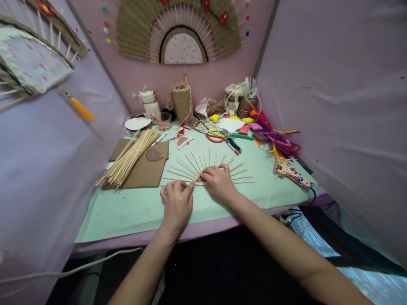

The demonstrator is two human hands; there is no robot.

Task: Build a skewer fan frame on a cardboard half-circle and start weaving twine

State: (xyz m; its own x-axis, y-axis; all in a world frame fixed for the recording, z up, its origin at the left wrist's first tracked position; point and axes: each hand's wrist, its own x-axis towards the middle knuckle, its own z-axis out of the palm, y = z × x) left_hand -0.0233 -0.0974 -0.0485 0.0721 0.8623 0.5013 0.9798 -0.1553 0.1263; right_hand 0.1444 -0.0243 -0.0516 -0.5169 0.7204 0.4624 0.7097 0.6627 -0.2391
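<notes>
Thin bamboo sticks lie spread in a half-circle fan on the pale green table cover, their inner ends meeting near the middle of the flat edge. My left hand rests at the near left of the fan, fingers bent, its fingertips on the lower end of a short slanting stick. Across from it, my right hand reaches over the fan's centre, with thumb and forefinger closed at the upper end of that stick. The right hand covers part of the fan's base and several stick ends.
A tied bundle of sticks and a protractor lie on cardboard. Behind are pliers, red-handled scissors, a twine spool and a white bottle. Pipe cleaners and a glue gun lie right.
</notes>
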